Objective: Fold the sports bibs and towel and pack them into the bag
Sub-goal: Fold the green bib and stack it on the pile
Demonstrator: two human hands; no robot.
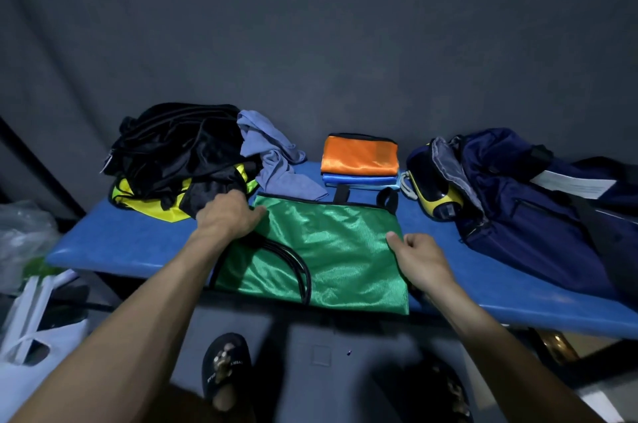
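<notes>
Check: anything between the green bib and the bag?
Nothing visible blocks it. The green bib lies flat at the table's near edge; the navy bag sits to its right, mouth facing it, with bare blue table between. A yellow-black item sits in the bag's mouth.

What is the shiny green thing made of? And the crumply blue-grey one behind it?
The green bib looks like thin, glossy synthetic mesh: light gleams off it and a fine weave shows. The blue-grey towel looks soft and matte, perhaps microfibre or cotton: it lies in dull, limp folds without shine.
</notes>
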